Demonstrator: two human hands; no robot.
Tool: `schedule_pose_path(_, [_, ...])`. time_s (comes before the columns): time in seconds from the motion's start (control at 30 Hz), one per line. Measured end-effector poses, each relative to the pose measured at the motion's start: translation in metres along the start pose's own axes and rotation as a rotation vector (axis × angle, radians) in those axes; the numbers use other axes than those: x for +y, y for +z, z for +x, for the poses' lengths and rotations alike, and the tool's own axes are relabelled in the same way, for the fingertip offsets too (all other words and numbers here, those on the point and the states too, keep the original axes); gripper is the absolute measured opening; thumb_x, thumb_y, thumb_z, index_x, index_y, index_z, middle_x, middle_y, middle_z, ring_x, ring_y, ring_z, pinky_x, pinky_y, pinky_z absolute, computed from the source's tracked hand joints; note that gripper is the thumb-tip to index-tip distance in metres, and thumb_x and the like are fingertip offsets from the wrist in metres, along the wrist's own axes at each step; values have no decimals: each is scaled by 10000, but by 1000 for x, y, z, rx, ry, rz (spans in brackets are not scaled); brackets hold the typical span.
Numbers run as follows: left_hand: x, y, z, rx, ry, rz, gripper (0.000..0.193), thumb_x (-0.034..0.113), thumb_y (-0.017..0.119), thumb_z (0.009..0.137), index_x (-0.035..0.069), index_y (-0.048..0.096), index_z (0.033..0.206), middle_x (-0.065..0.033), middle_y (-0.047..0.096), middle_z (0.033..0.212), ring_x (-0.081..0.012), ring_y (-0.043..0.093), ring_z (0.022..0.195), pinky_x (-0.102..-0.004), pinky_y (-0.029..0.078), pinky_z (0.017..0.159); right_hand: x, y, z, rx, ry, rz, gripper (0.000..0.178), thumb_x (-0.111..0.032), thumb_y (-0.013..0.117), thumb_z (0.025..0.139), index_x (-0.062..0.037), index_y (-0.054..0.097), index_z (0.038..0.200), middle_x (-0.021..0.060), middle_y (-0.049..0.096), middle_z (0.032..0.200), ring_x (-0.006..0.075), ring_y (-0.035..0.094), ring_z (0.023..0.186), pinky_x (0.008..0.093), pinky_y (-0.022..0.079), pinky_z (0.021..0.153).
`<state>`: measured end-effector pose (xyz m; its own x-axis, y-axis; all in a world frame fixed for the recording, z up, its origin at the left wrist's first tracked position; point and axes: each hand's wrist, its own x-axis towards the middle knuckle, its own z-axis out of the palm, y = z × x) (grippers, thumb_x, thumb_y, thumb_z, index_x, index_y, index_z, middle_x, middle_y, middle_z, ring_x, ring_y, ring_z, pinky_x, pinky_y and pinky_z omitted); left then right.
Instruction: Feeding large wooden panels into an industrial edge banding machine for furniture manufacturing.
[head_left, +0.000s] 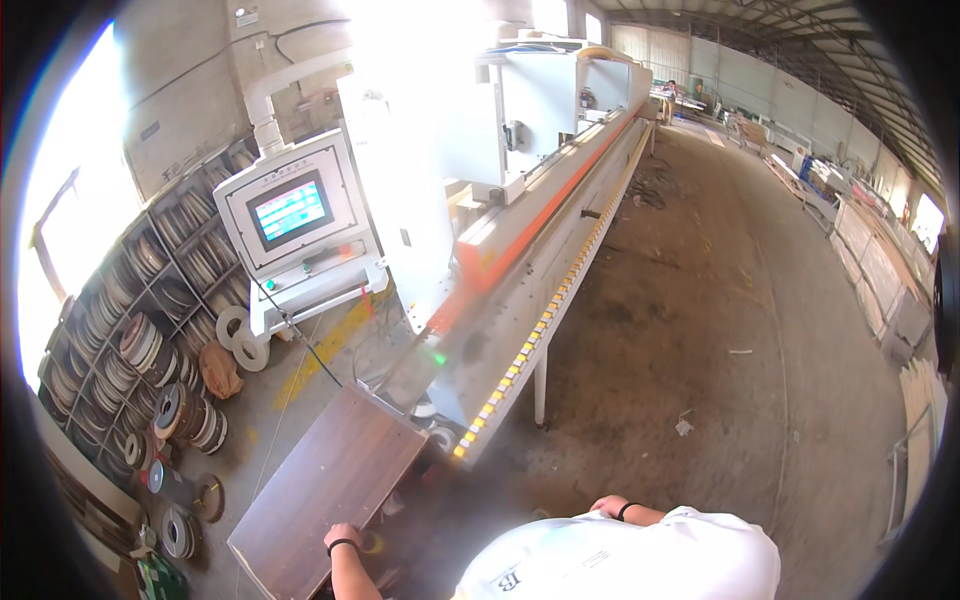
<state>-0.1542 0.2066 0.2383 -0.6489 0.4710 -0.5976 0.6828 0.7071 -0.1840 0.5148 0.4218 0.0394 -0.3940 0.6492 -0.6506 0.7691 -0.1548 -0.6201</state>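
My left hand [343,536], with a dark band at the wrist, is at the right-hand edge of a dark brown wooden board [335,470]. Its fingers look bent over that edge. The board lies flat at the near end of a long edge-banding machine [570,235]. My right hand [609,505], also with a dark band, is low in front of my white shirt, away from the board. Its fingers are too small and partly hidden to read, and nothing shows in it.
A control panel with a lit screen [291,210] stands left of the machine. Edge-band rolls [185,415] fill a rack and sit on the floor at left. A roller rail [530,350] borders the machine. Concrete floor [690,330] stretches right, with stacked boards [880,260] along the far side.
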Motion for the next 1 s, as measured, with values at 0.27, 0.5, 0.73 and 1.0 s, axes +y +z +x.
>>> schedule_pose_path(0.27, [-2, 8, 7, 13, 21, 19, 354, 356, 653, 831, 324, 684, 1182, -34, 630, 1284, -236, 588, 1204, -386, 506, 970, -14, 6, 4, -40, 101, 61, 238, -194, 615, 835, -135, 760, 1015, 81, 713, 1085, 249, 630, 1030, 400, 463, 939])
schedule_pose_path(0.5, [-12, 19, 30, -5, 31, -6, 484, 380, 765, 711, 175, 709, 1146, -82, 653, 1239, -255, 603, 1170, -376, 503, 975, -6, 6, -7, 16, 64, -1, 235, -189, 644, 830, -125, 752, 1028, 98, 713, 1082, 250, 649, 1003, 376, 480, 916])
schedule_pose_path(0.73, [-17, 23, 43, -56, 34, 34, 486, 403, 767, 690, 219, 714, 1137, -71, 658, 1232, -251, 607, 1163, -377, 501, 974, -27, -1, -32, 107, 116, -71, 277, -203, 747, 732, -123, 748, 997, 72, 735, 983, 180, 682, 884, 313, 521, 805])
schedule_pose_path(1.0, [-16, 26, 43, -38, 47, 46, 487, 424, 725, 694, 220, 713, 1136, -77, 665, 1214, -250, 611, 1155, -378, 501, 971, -16, 4, -22, 100, 108, -8, 275, -211, 743, 734, -123, 745, 995, 69, 734, 973, 181, 681, 875, 314, 520, 801])
